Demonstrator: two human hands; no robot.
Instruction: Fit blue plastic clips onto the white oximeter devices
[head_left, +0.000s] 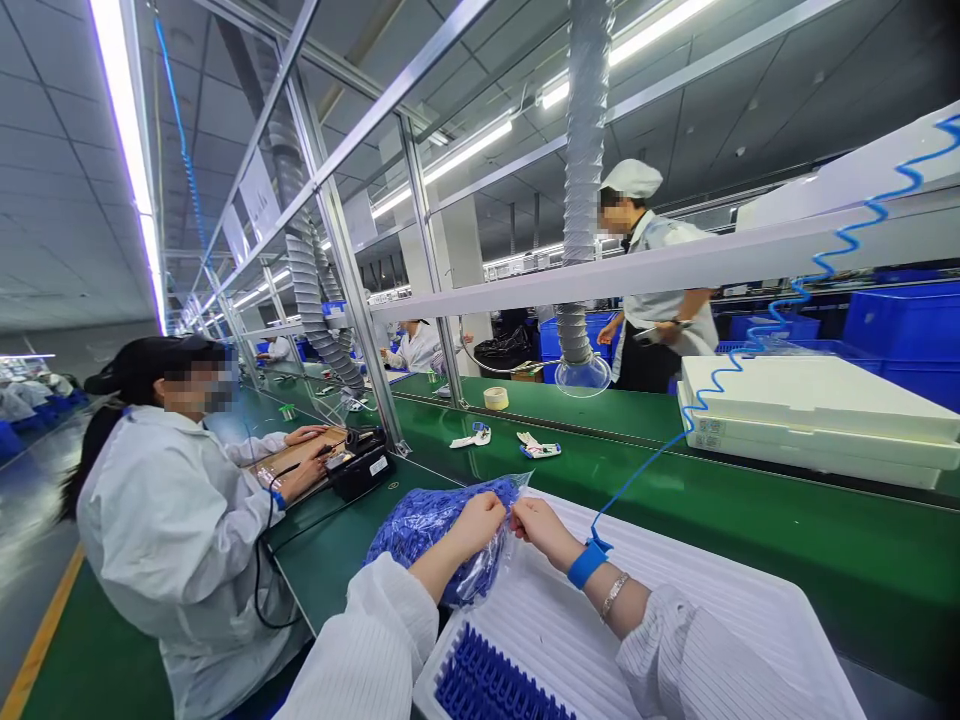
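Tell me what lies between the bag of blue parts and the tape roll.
Head view: a small white-and-blue item on the green bench, past the clear bag.

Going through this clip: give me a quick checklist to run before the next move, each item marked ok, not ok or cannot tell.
1. Both hands on the bag: ok. The left hand and right hand grip the top of the clear plastic bag of blue parts.
2. Wrist strap worn: ok. A blue wrist strap circles the right wrist.
3. Strap grounded: cannot tell. The coiled blue cord runs out of view.
4. Wrist free of metal: not ok. A metal bracelet sits beside the strap.
5. Tray beneath the hands: ok. The white tray lies below them, with blue comb-shaped parts in its near corner.
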